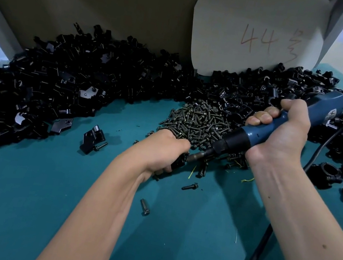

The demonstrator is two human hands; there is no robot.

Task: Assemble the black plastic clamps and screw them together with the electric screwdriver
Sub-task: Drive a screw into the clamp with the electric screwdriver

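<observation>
My right hand [280, 133] grips a blue electric screwdriver [306, 112] slanting down to the left. Its metal bit [198, 156] meets a black plastic clamp [177, 162], which my left hand [167, 149] grips just in front of a heap of dark screws [199, 121]; most of the clamp is hidden by my fingers. A long pile of black clamp parts [59, 85] curves along the back of the teal table [17, 194]. One loose clamp piece [91, 141] with a screw beside it lies left of my left hand.
Assembled clamps [327, 174] lie at the right, with more black parts behind them. The screwdriver's black cord [256, 254] runs down the right side. Loose screws [145, 207] dot the mat near my forearms. A card marked 44 [258, 35] leans on the grey back wall.
</observation>
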